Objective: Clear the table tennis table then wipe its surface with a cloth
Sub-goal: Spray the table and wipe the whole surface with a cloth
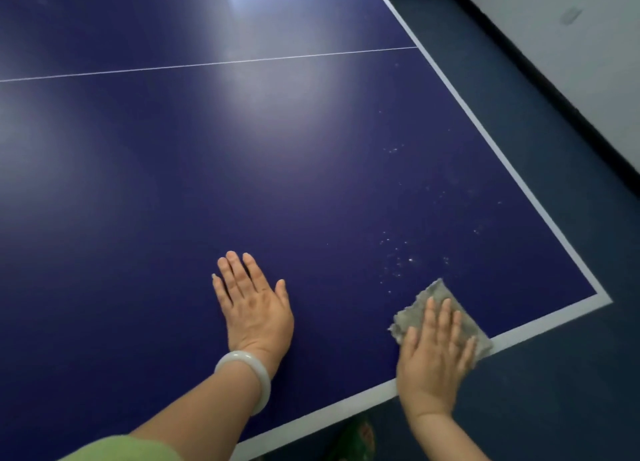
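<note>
Head view: wiping is the step in hand. The right hand (pixel 434 351), fingers straight, presses the grey cloth (pixel 440 313) flat at the table's (pixel 311 183) near right corner; the left hand (pixel 254 303) rests flat, holding nothing. Next, likely a sweep farther over the white specks (pixel 398 256) (dust, perhaps).

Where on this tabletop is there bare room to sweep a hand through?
Bare blue table tennis table runs from the flat left hand out to the thin white centre line and beyond. The near right corner is busier: the right hand presses a grey cloth there, with pale specks just beyond.
</note>
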`<action>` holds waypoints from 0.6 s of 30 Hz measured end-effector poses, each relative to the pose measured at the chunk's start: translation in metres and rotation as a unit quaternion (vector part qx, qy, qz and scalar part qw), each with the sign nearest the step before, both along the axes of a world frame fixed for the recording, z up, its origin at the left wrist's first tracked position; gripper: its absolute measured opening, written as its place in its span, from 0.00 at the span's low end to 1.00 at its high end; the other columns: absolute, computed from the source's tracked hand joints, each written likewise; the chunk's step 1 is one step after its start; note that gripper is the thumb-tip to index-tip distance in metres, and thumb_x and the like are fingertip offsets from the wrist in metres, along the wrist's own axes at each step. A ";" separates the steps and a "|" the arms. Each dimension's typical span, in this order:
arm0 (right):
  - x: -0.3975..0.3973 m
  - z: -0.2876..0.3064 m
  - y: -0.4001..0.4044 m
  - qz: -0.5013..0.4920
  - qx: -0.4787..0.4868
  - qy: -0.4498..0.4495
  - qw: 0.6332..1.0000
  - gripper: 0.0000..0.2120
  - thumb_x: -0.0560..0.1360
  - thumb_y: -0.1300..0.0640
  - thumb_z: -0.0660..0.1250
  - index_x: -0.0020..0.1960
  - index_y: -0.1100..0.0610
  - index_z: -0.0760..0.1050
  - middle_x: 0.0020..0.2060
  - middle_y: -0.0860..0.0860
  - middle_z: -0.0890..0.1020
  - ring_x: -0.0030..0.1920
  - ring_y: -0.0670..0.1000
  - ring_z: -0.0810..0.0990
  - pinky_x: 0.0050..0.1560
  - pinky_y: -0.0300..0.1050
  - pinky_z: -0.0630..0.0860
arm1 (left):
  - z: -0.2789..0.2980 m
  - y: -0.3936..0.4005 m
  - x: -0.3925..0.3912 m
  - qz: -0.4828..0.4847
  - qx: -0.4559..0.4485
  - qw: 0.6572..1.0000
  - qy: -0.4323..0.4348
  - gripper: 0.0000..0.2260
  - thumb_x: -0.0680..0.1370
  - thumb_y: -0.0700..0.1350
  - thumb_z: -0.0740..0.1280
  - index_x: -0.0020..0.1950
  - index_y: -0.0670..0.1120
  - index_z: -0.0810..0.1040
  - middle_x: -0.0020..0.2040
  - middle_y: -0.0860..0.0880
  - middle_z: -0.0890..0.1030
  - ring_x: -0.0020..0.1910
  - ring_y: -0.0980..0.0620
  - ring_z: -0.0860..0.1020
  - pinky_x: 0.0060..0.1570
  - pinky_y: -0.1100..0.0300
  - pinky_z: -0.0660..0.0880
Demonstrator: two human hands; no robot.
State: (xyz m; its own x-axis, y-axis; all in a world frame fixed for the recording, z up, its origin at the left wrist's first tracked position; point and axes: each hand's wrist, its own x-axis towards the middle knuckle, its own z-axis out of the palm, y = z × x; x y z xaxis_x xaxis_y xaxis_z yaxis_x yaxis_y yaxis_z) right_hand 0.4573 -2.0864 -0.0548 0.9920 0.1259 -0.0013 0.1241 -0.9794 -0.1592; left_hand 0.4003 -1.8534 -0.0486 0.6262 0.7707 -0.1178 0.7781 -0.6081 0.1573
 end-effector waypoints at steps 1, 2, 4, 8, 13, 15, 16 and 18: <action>-0.010 0.001 0.011 0.035 -0.002 -0.005 0.999 0.28 0.80 0.46 0.44 0.79 0.54 0.51 0.78 0.54 0.54 0.78 0.55 0.50 0.75 0.65 0.50 | -0.001 0.000 0.000 -0.001 0.007 1.000 0.005 0.33 0.81 0.56 0.49 0.78 0.37 0.46 0.78 0.36 0.46 0.78 0.39 0.44 0.76 0.43 0.40; -0.021 0.002 0.020 0.101 -0.006 -0.009 0.995 0.28 0.81 0.47 0.43 0.79 0.55 0.52 0.78 0.55 0.54 0.78 0.56 0.51 0.74 0.64 0.51 | -0.001 -0.001 0.001 0.000 0.016 1.000 0.012 0.32 0.81 0.56 0.48 0.78 0.37 0.46 0.79 0.36 0.47 0.78 0.39 0.44 0.76 0.43 0.41; -0.035 0.002 0.023 0.275 -0.022 -0.019 0.961 0.27 0.82 0.47 0.42 0.78 0.56 0.55 0.78 0.54 0.56 0.78 0.56 0.55 0.72 0.62 0.54 | -0.001 -0.001 0.001 0.002 0.023 1.000 0.019 0.32 0.80 0.56 0.44 0.78 0.37 0.47 0.79 0.37 0.47 0.78 0.40 0.44 0.76 0.44 0.41; 0.025 0.002 -0.018 0.457 -0.068 -0.033 0.886 0.29 0.79 0.44 0.52 0.79 0.50 0.55 0.79 0.48 0.53 0.78 0.52 0.54 0.72 0.59 0.53 | -0.001 -0.002 0.001 0.003 0.035 0.999 0.011 0.34 0.77 0.57 0.38 0.78 0.38 0.48 0.79 0.37 0.47 0.78 0.41 0.44 0.76 0.44 0.42; 0.095 -0.002 -0.051 0.095 -0.027 0.006 0.995 0.30 0.80 0.43 0.41 0.79 0.53 0.48 0.79 0.50 0.48 0.79 0.51 0.45 0.75 0.64 0.50 | -0.006 -0.001 0.000 0.007 0.052 0.999 0.006 0.33 0.79 0.57 0.41 0.78 0.38 0.50 0.79 0.38 0.50 0.79 0.42 0.46 0.77 0.45 0.44; 0.077 -0.002 -0.028 0.115 -0.030 -0.013 0.993 0.30 0.81 0.44 0.42 0.79 0.57 0.52 0.79 0.55 0.51 0.79 0.55 0.48 0.74 0.66 0.52 | -0.008 -0.002 0.000 0.007 0.056 0.998 0.006 0.31 0.80 0.56 0.40 0.78 0.38 0.50 0.79 0.38 0.50 0.79 0.42 0.46 0.77 0.45 0.43; 0.060 -0.001 -0.011 0.162 -0.029 -0.024 0.986 0.30 0.81 0.45 0.42 0.79 0.58 0.53 0.79 0.56 0.52 0.78 0.57 0.51 0.73 0.66 0.52 | -0.009 -0.001 0.000 0.007 0.062 0.998 0.004 0.30 0.81 0.55 0.40 0.78 0.38 0.51 0.79 0.38 0.50 0.79 0.42 0.47 0.76 0.46 0.42; 0.028 0.000 0.021 0.296 -0.023 -0.032 0.954 0.29 0.81 0.45 0.45 0.78 0.57 0.56 0.78 0.56 0.56 0.78 0.57 0.55 0.72 0.64 0.54 | -0.011 0.000 0.000 0.008 0.068 0.998 0.004 0.31 0.81 0.56 0.42 0.77 0.37 0.54 0.78 0.38 0.53 0.78 0.41 0.49 0.76 0.47 0.41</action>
State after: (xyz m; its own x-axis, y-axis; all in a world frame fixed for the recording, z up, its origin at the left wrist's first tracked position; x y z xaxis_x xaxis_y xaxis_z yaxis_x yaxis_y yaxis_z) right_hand 0.4852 -2.0653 -0.0548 0.7451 0.6659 0.0382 0.6661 -0.7401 -0.0919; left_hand 0.4002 -1.8530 -0.0595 0.6126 0.7902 -0.0170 0.7892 -0.6103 0.0680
